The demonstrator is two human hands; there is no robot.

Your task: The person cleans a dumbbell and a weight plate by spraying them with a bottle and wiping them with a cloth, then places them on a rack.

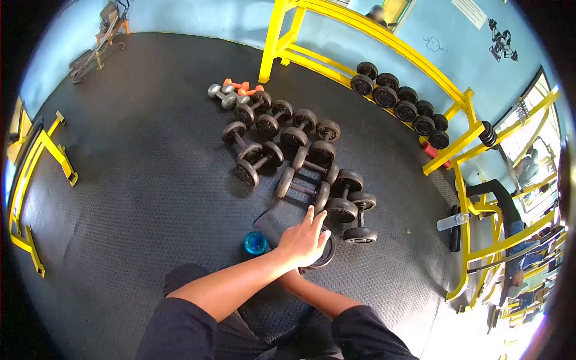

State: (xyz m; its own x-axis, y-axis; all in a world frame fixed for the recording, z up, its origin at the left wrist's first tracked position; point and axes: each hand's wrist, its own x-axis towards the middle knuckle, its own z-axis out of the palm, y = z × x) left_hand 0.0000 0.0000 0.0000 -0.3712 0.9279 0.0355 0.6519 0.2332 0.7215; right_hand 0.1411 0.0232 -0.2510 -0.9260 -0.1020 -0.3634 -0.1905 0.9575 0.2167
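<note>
Left hand (pixel 305 243): palm down, fingers extended and slightly spread, clasping nothing visible; contact with the dumbbell below cannot be told.

Right hand (pixel 291 279): beneath the left, arms crossed; mostly hidden, so its grip cannot be told.

Nearest dumbbell (pixel 326 255): dark, on the floor before the person, directly under the hands; one round end shows. The upper hand is perhaps there to steady or guide it.

Dark grey shape (pixel 271 224): just left of the hands, partly covered; possibly the other end.

Blue round item (pixel 255 243): beside that shape, probably a bottle seen from above, placed within reach.

Dark dumbbells (pixel 323 151): a cluster beyond the hands, many side by side, seemingly matched in pairs. Lying on their ends, they keep the handles off the floor.

Small orange dumbbells (pixel 237 84) and grey dumbbells (pixel 215 91): at the far end, apparently grouped by size.

Yellow rack (pixel 273 42): further dumbbells (pixel 405 111) on its lower rails.

Markings: disc faces, illegible; wall notice (pixel 470 12), lines of text, unreadable; lifter figure (pixel 503 42), painted. No brand legible.
</note>
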